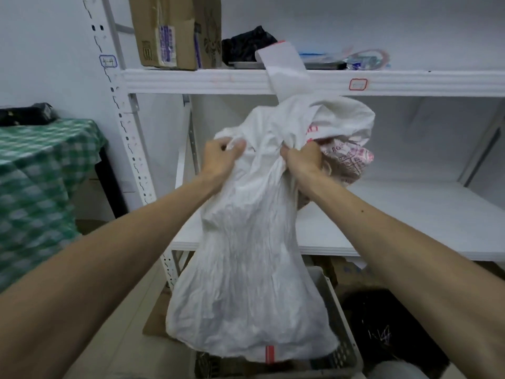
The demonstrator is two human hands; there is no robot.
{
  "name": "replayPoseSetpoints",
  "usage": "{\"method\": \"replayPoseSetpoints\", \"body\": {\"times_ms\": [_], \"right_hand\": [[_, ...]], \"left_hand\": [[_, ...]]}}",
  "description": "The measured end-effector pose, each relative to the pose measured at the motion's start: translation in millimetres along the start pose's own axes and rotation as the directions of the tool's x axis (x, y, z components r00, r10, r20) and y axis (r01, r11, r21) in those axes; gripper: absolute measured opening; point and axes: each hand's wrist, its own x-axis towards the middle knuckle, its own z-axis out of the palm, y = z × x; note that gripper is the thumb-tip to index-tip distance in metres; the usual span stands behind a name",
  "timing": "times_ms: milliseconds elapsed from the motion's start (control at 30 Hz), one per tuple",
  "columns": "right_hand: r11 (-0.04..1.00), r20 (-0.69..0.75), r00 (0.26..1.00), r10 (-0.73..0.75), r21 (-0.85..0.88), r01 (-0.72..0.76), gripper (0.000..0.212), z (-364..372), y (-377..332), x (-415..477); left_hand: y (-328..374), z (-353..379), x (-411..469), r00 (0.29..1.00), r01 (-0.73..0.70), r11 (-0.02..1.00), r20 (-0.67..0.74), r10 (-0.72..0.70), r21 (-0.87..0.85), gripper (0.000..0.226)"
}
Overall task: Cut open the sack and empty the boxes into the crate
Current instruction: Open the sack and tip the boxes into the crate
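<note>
Over crate (seemingly) | left hand; right hand clutch upended sack

This looks like a storeroom or stock room. Beyond the left hand stands a white metal shelving rack with slotted uprights and small handwritten labels on its beams. On the shelf above the hands sit taped cardboard boxes and loose packets. Below the hands a grey plastic crate stands on the floor, and far left of them is a checked cloth.
</note>
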Motion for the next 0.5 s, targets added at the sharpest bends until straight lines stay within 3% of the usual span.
{"method": "replayPoseSetpoints", "body": {"times_ms": [133,233,300,367,500], "right_hand": [[0.996,0.053,0.998,0.034,0.079,-0.038,0.029,-7.9,2.3,-5.3],[0.958,0.086,0.988,0.130,0.244,-0.147,0.026,-17.0,-4.2,-0.1],[0.870,0.201,0.960,0.197,0.416,-0.265,0.031,-11.1,-4.0,-0.4],[0.829,0.274,0.939,0.209,0.459,-0.318,0.043,-5.4,3.7,-0.9],[0.972,0.304,0.952,0.045,0.206,-0.111,0.079,-14.9,23.0,-0.8]], "left_hand": [[-17.1,-15.8,-7.0,0.973,0.155,0.983,0.186,-0.134,-0.103,0.054],[-35.4,-26.8,-8.6,0.830,0.326,0.940,0.446,-0.334,0.098,0.134],[-39.7,-13.7,-18.9,0.758,0.329,0.922,0.525,-0.387,0.205,0.153],[-38.1,5.2,-26.6,0.775,0.264,0.941,0.534,-0.337,0.210,0.143],[-40.5,29.3,-42.9,0.912,0.171,0.981,0.362,-0.195,0.097,0.061]]}}
